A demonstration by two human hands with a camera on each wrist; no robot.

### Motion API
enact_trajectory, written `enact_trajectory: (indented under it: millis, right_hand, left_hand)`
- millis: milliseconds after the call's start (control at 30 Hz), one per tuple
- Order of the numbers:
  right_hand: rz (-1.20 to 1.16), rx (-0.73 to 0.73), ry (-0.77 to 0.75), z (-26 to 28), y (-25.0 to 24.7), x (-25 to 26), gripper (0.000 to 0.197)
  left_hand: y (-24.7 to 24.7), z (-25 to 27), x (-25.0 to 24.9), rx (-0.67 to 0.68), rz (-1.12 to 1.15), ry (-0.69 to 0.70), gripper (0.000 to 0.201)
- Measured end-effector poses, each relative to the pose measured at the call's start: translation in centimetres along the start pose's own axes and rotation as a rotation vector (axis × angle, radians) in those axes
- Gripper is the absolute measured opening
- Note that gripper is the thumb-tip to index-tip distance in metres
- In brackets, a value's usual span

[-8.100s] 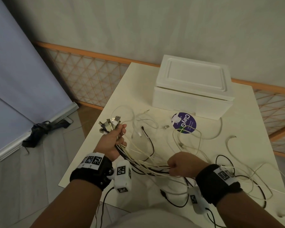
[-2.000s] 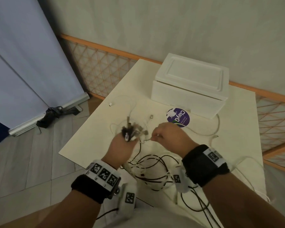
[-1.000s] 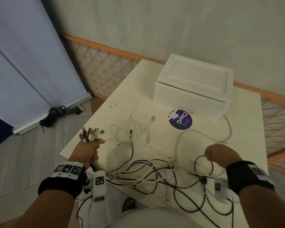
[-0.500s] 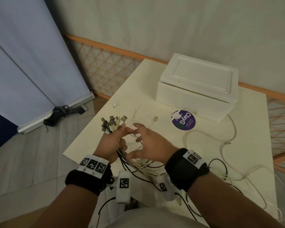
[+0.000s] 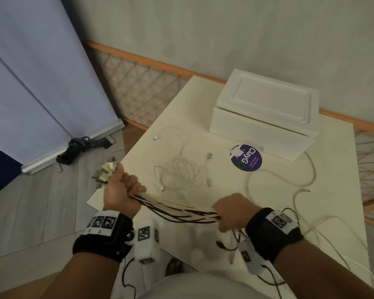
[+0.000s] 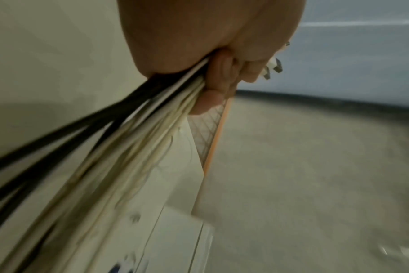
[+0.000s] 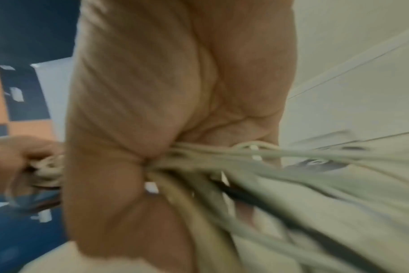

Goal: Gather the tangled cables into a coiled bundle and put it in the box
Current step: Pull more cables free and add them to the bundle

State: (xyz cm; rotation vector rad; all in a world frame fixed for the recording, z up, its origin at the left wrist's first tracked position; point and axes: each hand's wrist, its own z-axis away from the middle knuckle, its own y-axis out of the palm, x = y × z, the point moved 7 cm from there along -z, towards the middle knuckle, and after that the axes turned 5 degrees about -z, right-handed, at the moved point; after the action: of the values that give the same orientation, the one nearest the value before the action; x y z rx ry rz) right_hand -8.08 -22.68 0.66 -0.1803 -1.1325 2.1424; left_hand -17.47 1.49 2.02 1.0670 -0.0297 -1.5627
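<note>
The cable bundle (image 5: pixel 177 209), a mix of black and white leads, is stretching in a nearly straight span above the near edge of the table (image 5: pixel 203 100), held at both ends. The left hand (image 5: pixel 121 193) is gripping one end with its fingers (image 6: pixel 208 103) curled tight round the strands, and a fan of metal plugs (image 5: pixel 106 172) is sticking out past the knuckles, over the table's left corner. The right hand (image 5: pixel 231 209) is closing round the other end in a fist (the wrist view is blurred, but the strands are plainly passing through the clenched palm (image 7: pixel 152 160)). Beyond that fist the loose tails (image 5: pixel 300 229) are trailing across the right side of the table, some looping down off the near edge.

A separate white cable (image 5: pixel 181 169) is lying in loose loops on the table, apart from both hands, between the left hand and the box. The white foam box (image 5: pixel 266 117) is sitting at the far side of the table with its lid on. A round purple sticker (image 5: pixel 246 158) is lying just in front of the box, and a single white lead (image 5: pixel 311 169) is curving past it on the right.
</note>
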Motion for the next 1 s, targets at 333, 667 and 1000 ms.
enact_trajectory:
  millis: [333, 667, 1000]
  right_hand:
    - [-0.654, -0.361, 0.247, 6.4, -1.5, -12.2, 0.024]
    - [-0.859, -1.111, 0.413, 15.3, -10.0, -14.4, 0.003]
    - [-0.977, -1.594, 0.717, 16.6, -7.2, -21.5, 0.048]
  left_hand:
    - [-6.0, -4.9, -1.6, -0.115, -0.176, -0.100, 0.050]
    - [-5.3, -5.8, -0.9, -0.041, -0.381, -0.228, 0.054]
    - [-7.1, -5.3, -0.9, -0.051, -0.492, -0.279, 0.060]
